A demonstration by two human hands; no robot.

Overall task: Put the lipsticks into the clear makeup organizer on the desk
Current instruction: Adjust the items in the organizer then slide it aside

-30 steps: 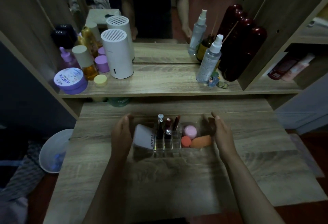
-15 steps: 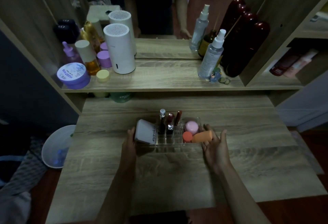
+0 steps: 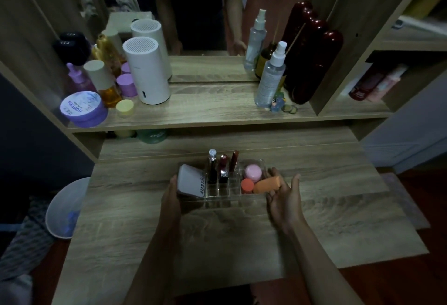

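Observation:
The clear makeup organizer (image 3: 225,198) stands on the wooden desk (image 3: 217,237). Three lipsticks stand upright in its middle slots: a black one with a clear cap (image 3: 212,168), a dark red one (image 3: 223,169) and a slim red one (image 3: 234,160). My left hand (image 3: 170,198) grips the organizer's left near corner, beside a white tube (image 3: 191,181) lying in it. My right hand (image 3: 284,195) is at the right end, palm up and fingers apart, fingertips touching the wall.
A pink jar (image 3: 253,171), an orange cap (image 3: 247,185) and an orange sponge (image 3: 267,183) fill the organizer's right part. The shelf above carries a white cylinder (image 3: 147,72), jars and spray bottles (image 3: 271,75) before a mirror. A bin (image 3: 65,208) stands left of the desk.
Both hands slid from the organizer's sides back to its near corners. My right hand turned palm up and spread its fingers. The lipsticks stayed upright in their slots.

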